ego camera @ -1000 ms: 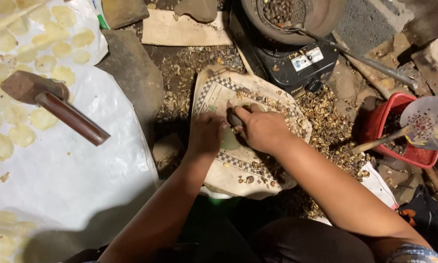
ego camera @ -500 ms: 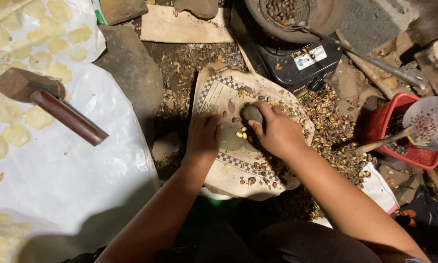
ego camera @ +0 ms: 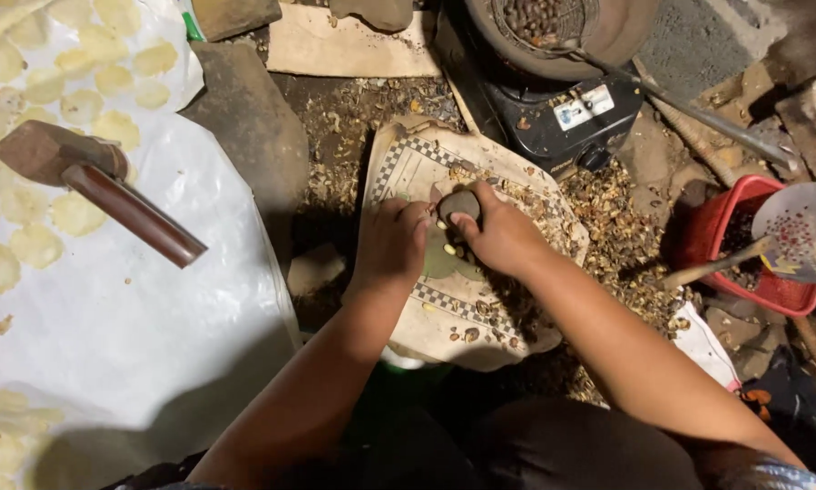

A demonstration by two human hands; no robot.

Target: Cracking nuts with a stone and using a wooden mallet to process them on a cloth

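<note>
Dark and rounded, the stone (ego camera: 459,203) sat in the grip of the right hand (ego camera: 498,238), whose fingers (ego camera: 467,220) were curled closed around it, just above the middle of a worn cloth (ego camera: 399,168) with a checkered border. The left hand (ego camera: 390,245) rested just beside it, fingers bent down narrow onto the cloth, touching the small pale kernels (ego camera: 449,249) that lay between the two hands; whether it pinched one I could not tell. Broken brown shells (ego camera: 607,204) littered the cloth's right edge and the ground around it. To the left, a wooden mallet (ego camera: 90,181) lay on a white plastic sheet (ego camera: 154,345) dotted with flat, pale yellow discs (ego camera: 36,243). A black stove (ego camera: 562,109) carrying a round pan stood beyond the cloth, and a red basket (ego camera: 743,240) with a perforated ladle (ego camera: 802,231) over it stood at the right.
</note>
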